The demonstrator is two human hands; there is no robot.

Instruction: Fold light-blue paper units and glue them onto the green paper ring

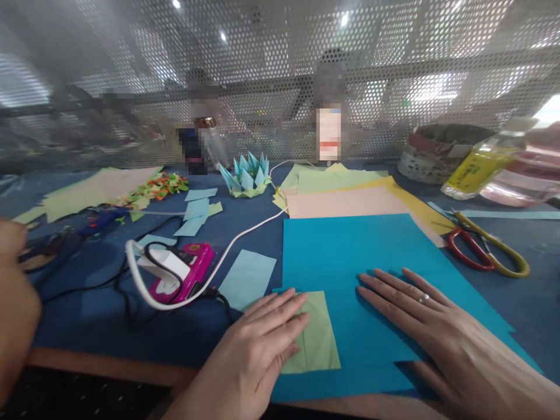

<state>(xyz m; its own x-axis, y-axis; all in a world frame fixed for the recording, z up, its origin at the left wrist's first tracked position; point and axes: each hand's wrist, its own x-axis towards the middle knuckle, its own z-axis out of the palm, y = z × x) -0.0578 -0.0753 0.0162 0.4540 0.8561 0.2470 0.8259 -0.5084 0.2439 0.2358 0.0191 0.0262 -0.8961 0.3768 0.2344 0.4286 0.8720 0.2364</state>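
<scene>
A large sheet of blue paper point(341, 251) lies in front of me, its near edge close to the table's front. On its left part rests a small light-green square of paper point(321, 335) with faint creases. My left hand point(266, 341) lies over the left side of this square, fingers stretched out and pointing right. Flat on the blue sheet to the right is my right hand point(420, 312), fingers extended, a ring on one of them. Nothing shows gripped in either hand. Part of the green square is hidden under the left hand.
Scissors point(485, 245) with red and yellow handles lie at right, near a tilted bottle point(485, 157). A pink power strip point(188, 274) with cables sits left. Behind stands a folded-paper piece point(247, 175). Another person's arm point(17, 309) enters at far left.
</scene>
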